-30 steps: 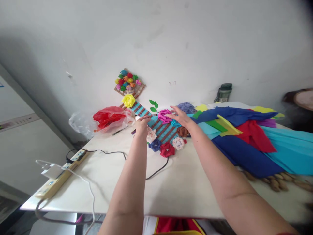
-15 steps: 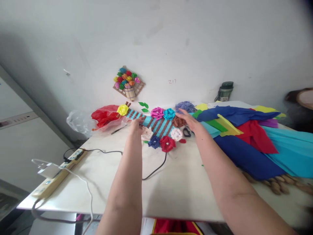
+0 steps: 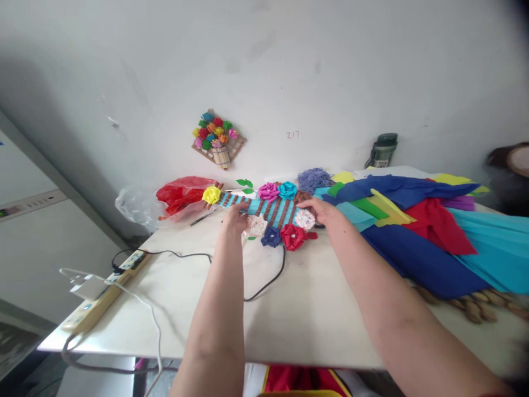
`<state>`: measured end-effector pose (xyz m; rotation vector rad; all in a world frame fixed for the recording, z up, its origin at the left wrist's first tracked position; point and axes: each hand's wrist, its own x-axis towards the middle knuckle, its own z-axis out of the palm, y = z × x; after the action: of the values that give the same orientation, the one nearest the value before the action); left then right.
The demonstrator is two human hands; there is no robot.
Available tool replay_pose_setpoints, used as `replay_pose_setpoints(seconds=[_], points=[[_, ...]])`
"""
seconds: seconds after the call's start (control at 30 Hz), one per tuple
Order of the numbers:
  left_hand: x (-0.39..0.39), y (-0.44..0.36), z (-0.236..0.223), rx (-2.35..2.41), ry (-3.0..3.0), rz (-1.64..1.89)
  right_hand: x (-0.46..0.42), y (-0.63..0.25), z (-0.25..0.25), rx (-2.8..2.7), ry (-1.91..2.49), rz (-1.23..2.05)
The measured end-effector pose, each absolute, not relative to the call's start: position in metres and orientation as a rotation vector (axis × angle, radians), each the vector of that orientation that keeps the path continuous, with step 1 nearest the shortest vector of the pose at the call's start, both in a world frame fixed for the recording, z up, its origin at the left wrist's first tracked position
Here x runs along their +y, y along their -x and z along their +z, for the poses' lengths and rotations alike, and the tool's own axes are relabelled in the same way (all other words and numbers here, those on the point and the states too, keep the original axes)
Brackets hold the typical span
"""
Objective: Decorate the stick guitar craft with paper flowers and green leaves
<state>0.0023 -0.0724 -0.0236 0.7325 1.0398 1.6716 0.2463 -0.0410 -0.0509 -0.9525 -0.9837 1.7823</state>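
Note:
A guitar-shaped craft [image 3: 270,210] lies on the table by the wall, its blue base crossed by brown strips. Fabric or paper flowers edge it: a yellow flower [image 3: 211,194] at the narrow end, with magenta, turquoise, brown, white-speckled, navy and red flowers [image 3: 293,237] around the wide end. My left hand [image 3: 235,216] closes on the lower edge where the neck meets the body, beside a speckled flower [image 3: 255,225]. At the wide end, my right hand [image 3: 320,210] grips the edge near the brown flower and another speckled flower [image 3: 306,219]. Some of my fingertips are hidden.
Coloured fabric or paper sheets [image 3: 417,231] pile up on the right, with purple shreds [image 3: 314,179] behind. Red material in a plastic bag [image 3: 182,196], a power strip [image 3: 107,292] and cords occupy the left. A flower ornament [image 3: 217,138] hangs on the wall; a green bottle [image 3: 382,150] stands behind.
My right hand has come down from above the brown flower onto the craft's right edge. The craft's wide end has shifted slightly right and turned. My left hand stays at its lower edge.

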Motion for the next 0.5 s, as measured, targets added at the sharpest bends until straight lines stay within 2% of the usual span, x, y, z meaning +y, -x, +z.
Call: replay_pose_setpoints(seconds=[0.1, 0.27, 0.5], points=[[-0.078, 0.003, -0.022, 1.108, -0.761, 1.496, -0.040, -0.246, -0.053, -0.893, 1.027, 1.758], [-0.089, 0.013, -0.022, 0.987, -1.014, 1.459, -0.040, -0.248, -0.057, -0.834, 1.015, 1.694], [-0.093, 0.001, -0.048, 0.635, -0.863, 1.916, -0.039, -0.250, -0.062, -0.848, 0.988, 1.704]])
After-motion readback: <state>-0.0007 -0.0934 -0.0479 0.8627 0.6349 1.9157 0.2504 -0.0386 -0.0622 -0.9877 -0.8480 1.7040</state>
